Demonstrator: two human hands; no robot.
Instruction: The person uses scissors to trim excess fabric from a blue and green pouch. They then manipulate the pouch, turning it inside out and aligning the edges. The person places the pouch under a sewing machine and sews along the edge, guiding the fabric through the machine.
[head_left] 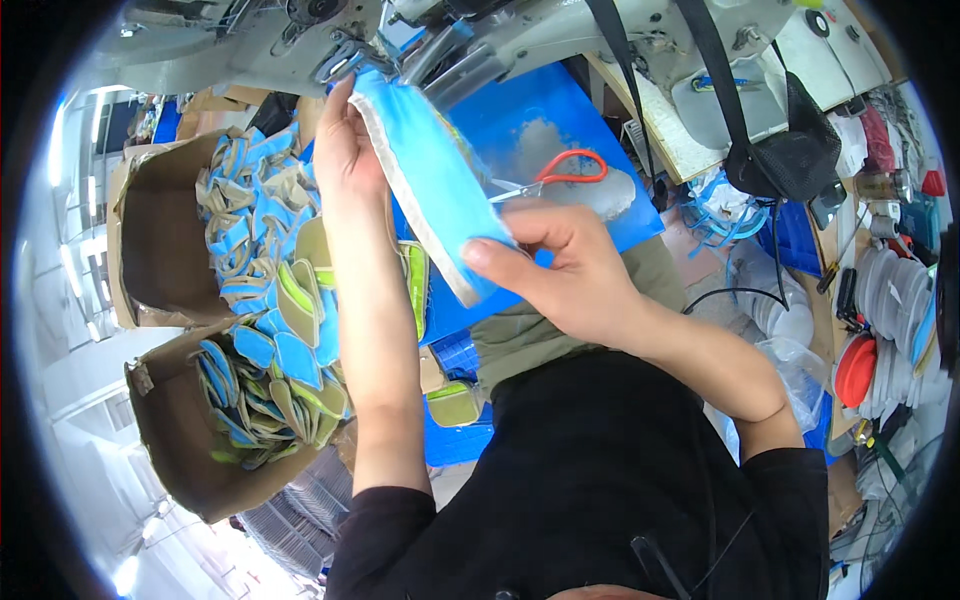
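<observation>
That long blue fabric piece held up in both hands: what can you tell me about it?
The long blue fabric piece is a narrow, slightly curved strip of light blue cloth with a pale grey-white band along one long edge. It slants from upper left to lower right. The left hand grips its upper end near the grey sewing machine; the right hand pinches its lower end. It hangs above the blue work surface, near the orange-handled scissors.

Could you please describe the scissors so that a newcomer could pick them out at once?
Start at the blue board under the sewing machine. Just beyond the right hand lie the scissors. Their orange-red loop handles set them apart from the blue fabric pieces around.
</observation>
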